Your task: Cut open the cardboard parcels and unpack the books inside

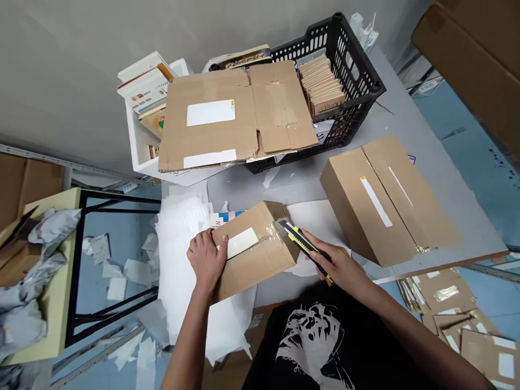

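A tan cardboard box (pixel 254 254) was pressed by the spread left hand (pixel 206 260), a yellow utility knife (pixel 304 246) clamped in the right hand (pixel 337 265) at its clear tape (pixel 276 232)

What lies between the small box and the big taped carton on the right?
In the head view: a white paper sheet, and the right hand holding a yellow utility knife.

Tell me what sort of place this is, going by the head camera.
Probably a parcel packing or unpacking room. The right hand holds a yellow utility knife at a small taped cardboard box, a larger taped box sits on the grey table, and a flattened carton lies nearby.
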Action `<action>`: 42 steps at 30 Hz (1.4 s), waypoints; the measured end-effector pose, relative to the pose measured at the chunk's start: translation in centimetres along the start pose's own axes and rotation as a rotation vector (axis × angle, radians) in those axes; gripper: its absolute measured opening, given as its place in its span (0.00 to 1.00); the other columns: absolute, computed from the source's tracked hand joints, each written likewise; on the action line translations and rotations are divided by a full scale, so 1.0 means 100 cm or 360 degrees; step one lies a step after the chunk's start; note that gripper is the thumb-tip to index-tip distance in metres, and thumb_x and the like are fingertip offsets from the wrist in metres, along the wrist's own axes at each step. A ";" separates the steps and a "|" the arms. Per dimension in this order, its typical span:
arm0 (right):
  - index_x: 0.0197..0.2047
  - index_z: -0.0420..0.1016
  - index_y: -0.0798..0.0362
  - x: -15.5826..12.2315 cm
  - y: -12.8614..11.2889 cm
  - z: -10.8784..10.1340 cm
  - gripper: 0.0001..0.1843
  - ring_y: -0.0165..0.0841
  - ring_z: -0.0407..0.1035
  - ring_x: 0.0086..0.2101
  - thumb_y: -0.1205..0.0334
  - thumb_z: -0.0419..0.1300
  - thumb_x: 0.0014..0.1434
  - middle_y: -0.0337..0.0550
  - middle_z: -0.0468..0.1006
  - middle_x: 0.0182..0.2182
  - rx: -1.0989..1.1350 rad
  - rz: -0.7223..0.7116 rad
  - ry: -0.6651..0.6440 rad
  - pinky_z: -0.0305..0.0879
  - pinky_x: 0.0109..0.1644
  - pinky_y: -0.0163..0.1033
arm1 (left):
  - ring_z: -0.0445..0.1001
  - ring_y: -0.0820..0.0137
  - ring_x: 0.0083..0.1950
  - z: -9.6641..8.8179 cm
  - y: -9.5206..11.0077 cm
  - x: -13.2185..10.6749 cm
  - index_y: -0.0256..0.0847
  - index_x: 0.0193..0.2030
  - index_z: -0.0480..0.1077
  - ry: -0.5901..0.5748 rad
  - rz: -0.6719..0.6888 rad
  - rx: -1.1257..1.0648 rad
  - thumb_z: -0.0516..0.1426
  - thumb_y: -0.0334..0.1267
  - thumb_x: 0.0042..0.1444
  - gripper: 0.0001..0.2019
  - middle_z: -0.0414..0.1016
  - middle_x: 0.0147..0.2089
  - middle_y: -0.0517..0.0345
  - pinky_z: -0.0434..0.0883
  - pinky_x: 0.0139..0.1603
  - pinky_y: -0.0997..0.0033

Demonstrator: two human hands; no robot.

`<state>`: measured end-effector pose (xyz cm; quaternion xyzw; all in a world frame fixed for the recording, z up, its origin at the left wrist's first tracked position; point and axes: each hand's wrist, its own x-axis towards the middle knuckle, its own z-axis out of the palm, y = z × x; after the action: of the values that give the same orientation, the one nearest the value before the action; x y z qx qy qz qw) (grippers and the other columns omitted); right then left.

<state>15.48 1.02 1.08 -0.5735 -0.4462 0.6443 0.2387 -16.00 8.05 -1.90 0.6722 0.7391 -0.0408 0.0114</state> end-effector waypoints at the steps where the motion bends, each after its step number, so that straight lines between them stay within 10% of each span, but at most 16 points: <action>1: 0.68 0.53 0.44 0.003 -0.001 0.001 0.29 0.22 0.57 0.16 0.56 0.48 0.64 0.34 0.73 0.27 -0.0017 -0.0022 -0.0002 0.62 0.20 0.29 | 0.65 0.54 0.53 0.000 0.000 0.000 0.36 0.55 0.64 0.0006 -0.0003 0.0002 0.44 0.49 0.61 0.23 0.69 0.51 0.42 0.61 0.51 0.56; 42: 0.68 0.54 0.43 -0.002 0.028 -0.027 0.29 0.23 0.57 0.16 0.57 0.47 0.65 0.32 0.68 0.22 -0.0160 0.0101 -0.0272 0.61 0.19 0.28 | 0.62 0.53 0.51 0.008 0.023 -0.002 0.34 0.49 0.66 -0.0021 -0.0019 0.0342 0.40 0.53 0.63 0.25 0.67 0.48 0.42 0.59 0.46 0.55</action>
<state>18.68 0.33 -1.06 -0.5415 -0.4783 0.6749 0.1500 -13.68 8.01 -2.76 0.6648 0.7344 -0.1244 -0.0561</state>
